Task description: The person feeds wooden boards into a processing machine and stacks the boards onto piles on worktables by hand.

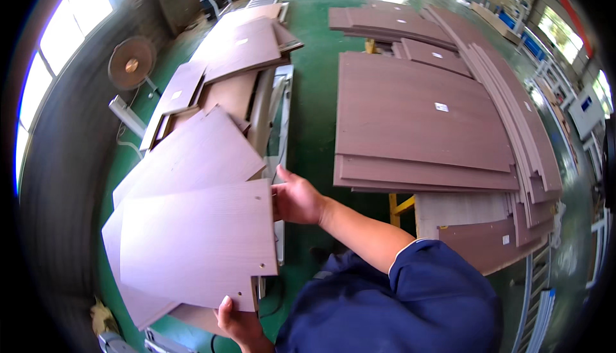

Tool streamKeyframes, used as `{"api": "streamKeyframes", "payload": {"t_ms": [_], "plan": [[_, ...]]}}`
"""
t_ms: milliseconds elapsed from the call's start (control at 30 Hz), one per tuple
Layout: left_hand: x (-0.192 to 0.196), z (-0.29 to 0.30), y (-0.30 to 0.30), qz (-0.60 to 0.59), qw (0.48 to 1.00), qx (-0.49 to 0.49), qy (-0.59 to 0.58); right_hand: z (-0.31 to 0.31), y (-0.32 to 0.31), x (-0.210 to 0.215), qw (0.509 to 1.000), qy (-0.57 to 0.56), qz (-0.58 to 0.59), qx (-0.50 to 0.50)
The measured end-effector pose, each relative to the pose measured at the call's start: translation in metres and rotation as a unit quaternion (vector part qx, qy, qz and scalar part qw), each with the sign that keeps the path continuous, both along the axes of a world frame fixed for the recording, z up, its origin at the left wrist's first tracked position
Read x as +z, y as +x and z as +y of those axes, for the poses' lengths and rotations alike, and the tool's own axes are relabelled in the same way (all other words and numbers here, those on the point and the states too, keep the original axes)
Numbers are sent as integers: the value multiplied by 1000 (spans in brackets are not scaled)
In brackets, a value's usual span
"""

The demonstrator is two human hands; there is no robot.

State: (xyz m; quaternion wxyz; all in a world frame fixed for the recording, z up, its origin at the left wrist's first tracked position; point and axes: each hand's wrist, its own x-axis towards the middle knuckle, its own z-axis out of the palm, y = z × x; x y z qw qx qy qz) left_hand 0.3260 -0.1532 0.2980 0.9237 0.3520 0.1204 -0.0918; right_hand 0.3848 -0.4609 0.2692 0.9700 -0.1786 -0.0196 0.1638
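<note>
I hold a flat, brown wood-grain panel (196,244) with small drilled holes near its right edge. My left hand (234,318) grips its near bottom corner. My right hand (296,198) grips the right edge near the upper corner, the arm in a short dark blue sleeve. The panel lies over other similar panels (192,154) fanned out along a long roller conveyor (280,106) on my left.
A big stack of larger brown boards (417,115) sits on a yellow stand to the right, with narrow strips (520,122) along its far side. More panels (247,45) lie further down the conveyor. Green floor (314,96) runs between. A round fan (131,64) stands at left.
</note>
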Motion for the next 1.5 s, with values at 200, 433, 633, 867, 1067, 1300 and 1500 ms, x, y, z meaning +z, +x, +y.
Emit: {"api": "streamKeyframes", "payload": {"t_ms": [200,433,633,867,1067,1300,1500], "plan": [[28,-88,51,-85,933,-344,65,-110,-104,19,987,-51,-26,-149],[23,-210,83,-74,847,-526,19,-159,-234,39,944,-148,-2,-293],[21,-328,121,-108,751,-650,31,-169,-245,38,861,-202,20,-467],[-17,-484,175,-102,813,-570,53,-318,-188,-5,805,-110,36,-582],[-73,-438,193,-52,823,-515,234,-492,-123,-17,701,-147,94,-692],[-108,-340,189,103,843,-393,353,-686,-75,-75,654,-98,88,-745],[-133,-299,178,174,811,-399,391,-794,-64,-118,599,-98,210,-767]]}}
